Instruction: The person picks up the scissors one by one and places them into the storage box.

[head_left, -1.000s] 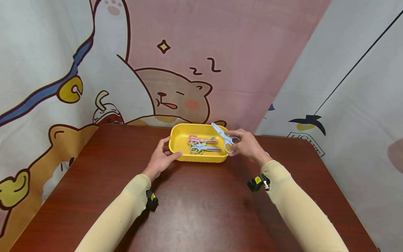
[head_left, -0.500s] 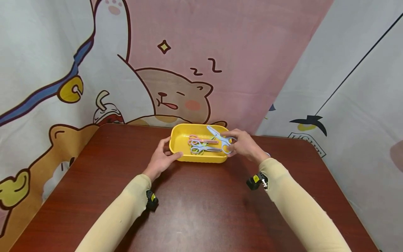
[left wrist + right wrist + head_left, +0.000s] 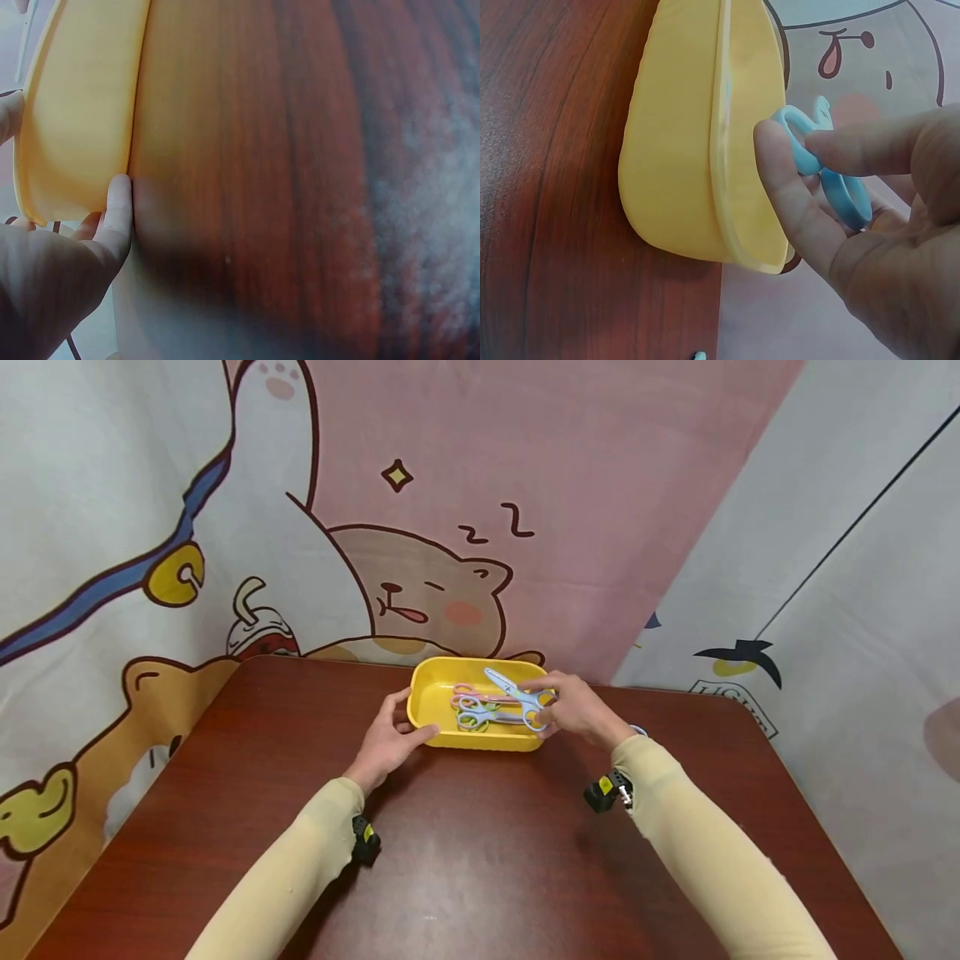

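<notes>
A yellow plastic tray (image 3: 480, 742) stands on the table. My left hand (image 3: 384, 745) grips its left end, thumb over the front rim; the left wrist view shows fingers along the tray's side wall (image 3: 82, 112). My right hand (image 3: 579, 708) pinches a pair of light blue scissors (image 3: 501, 680) by the handles above the tray's right side, blades pointing left and away. In the right wrist view, thumb and fingertips hold the blue handle loops (image 3: 847, 201). Inside the tray lie pink scissors (image 3: 462, 692), another blue pair (image 3: 471, 713) and something green (image 3: 480, 726) partly hidden under them.
A dark red-brown wooden table (image 3: 480, 843) spreads in front of the tray. A small blue piece (image 3: 638, 730) shows just behind the right wrist, mostly hidden. A cartoon-printed cloth (image 3: 585, 527) hangs right behind the table's back edge.
My right hand has moved slightly left, bringing the blue scissors from the tray's right rim to over the scissors inside, with the blades turned more to the left. The left hand stays on the tray.
</notes>
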### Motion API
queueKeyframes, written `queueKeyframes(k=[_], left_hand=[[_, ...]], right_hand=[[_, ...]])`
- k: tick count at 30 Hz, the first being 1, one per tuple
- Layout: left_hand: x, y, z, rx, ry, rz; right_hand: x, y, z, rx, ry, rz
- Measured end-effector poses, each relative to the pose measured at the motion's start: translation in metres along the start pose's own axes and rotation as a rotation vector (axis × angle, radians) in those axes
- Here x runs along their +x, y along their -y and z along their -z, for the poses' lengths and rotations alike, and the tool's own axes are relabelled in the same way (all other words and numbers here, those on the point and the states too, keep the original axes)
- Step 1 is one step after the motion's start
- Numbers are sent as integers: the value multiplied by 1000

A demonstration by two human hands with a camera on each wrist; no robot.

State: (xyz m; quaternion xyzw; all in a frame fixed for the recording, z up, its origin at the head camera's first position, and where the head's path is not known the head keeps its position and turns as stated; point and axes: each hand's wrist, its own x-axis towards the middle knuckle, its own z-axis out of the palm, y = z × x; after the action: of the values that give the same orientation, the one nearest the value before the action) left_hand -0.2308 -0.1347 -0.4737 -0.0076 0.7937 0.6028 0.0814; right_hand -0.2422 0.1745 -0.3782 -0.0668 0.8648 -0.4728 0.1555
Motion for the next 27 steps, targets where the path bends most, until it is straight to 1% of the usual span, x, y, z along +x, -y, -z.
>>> queueKeyframes(k=[6, 12, 19, 27], left_hand=[[-1, 1, -2, -3, 0, 2], [0, 2, -1, -2, -5, 0], [2, 4, -1, 2, -3, 9], [2, 3, -1, 8, 0, 0]], right_hand=[[3, 3, -3, -54, 27, 7], [7, 9, -5, -67, 40, -10], [11, 11, -4, -63, 45, -25], [16, 14, -5, 0, 74, -27]])
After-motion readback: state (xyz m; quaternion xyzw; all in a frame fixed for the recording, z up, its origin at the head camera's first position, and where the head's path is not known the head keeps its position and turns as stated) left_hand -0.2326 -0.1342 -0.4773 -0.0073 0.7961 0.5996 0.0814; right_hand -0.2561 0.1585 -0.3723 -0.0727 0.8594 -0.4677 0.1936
